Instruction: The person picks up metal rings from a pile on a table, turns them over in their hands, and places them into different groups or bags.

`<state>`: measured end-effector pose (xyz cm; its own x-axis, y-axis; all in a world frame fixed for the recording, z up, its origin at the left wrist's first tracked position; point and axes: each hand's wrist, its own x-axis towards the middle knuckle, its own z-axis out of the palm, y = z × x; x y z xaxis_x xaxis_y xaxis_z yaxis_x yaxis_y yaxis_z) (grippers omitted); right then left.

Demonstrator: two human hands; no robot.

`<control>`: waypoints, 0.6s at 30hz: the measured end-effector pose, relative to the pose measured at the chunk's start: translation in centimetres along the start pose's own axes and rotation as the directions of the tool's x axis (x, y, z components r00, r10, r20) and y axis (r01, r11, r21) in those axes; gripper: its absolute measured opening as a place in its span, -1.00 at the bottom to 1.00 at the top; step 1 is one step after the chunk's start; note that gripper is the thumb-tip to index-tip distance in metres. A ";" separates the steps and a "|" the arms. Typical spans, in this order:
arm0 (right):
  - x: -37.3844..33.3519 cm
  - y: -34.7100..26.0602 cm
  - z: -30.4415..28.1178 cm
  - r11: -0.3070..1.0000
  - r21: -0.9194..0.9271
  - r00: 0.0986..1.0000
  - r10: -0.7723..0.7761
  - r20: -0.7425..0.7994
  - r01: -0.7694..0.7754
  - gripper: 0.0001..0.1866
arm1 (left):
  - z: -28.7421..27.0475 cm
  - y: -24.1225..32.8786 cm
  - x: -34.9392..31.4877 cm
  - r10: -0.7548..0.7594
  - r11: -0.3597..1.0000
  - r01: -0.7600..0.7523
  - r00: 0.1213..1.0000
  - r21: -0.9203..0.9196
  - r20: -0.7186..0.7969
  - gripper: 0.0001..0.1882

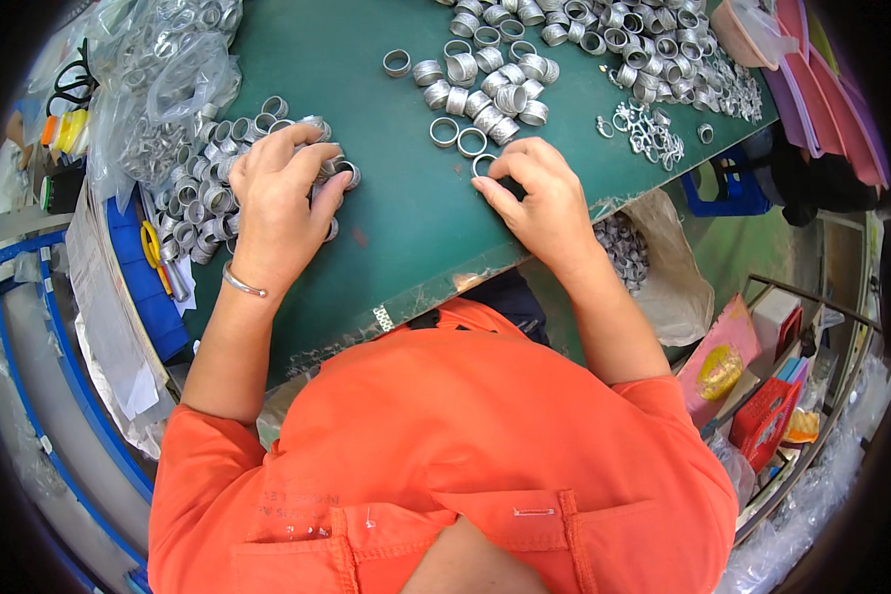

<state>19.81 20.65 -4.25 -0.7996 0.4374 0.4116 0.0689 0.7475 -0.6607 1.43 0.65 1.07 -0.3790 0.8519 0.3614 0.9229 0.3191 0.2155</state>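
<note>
My left hand (282, 203) is curled over the right side of a heap of silver metal rings (193, 188). Its thumb and forefinger close on a ring (353, 175) at the heap's edge, and the palm hides several others. Across the green table, my right hand (540, 193) has thumb and forefinger drawn together at the rim of another ring (482, 163). Two more rings, one of them a ring standing on end (471, 143), sit just beyond those fingertips. Further off lies a looser group of textured rings (485, 89).
A large mass of rings (653, 45) covers the far right of the green table (386, 228), with thin metal scraps (648, 134) in front. Clear plastic bags (183, 69) lie at far left. Yellow-handled scissors (151, 245) rest in a blue tray (134, 267). Below the right edge hangs a sack (678, 282).
</note>
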 end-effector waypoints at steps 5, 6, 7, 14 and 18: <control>-1.0 -0.3 -0.6 0.976 0.118 0.983 0.177 0.039 -0.181 -0.83 | 1.5 2.6 1.9 0.091 0.975 -0.101 0.994 -0.200 -0.060 -0.74; -1.1 -0.2 -0.5 0.990 0.072 0.992 0.124 0.015 -0.124 -0.81 | 2.0 3.6 2.3 0.104 0.969 -0.116 0.993 -0.220 -0.064 -0.76; -0.8 -1.0 -0.4 0.975 0.135 0.984 0.175 0.020 -0.176 -0.73 | 2.8 4.3 2.6 0.117 0.956 -0.128 0.991 -0.262 -0.057 -0.76; -0.9 -1.0 -0.3 0.859 0.425 0.957 0.226 0.183 -0.285 -0.65 | 5.9 6.6 1.8 -0.088 0.692 0.189 0.980 -0.697 0.178 -0.71; -1.5 -1.0 -0.3 0.472 0.781 0.907 0.304 0.291 -0.409 -0.64 | 6.0 5.7 1.2 -0.138 0.723 0.207 0.978 -0.659 0.156 -0.72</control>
<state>21.08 19.44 -4.03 -0.8781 0.4784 -0.0099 -0.1068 -0.2163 -0.9705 6.65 6.02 -2.75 -0.4869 0.8542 0.1821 0.5443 0.1337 0.8282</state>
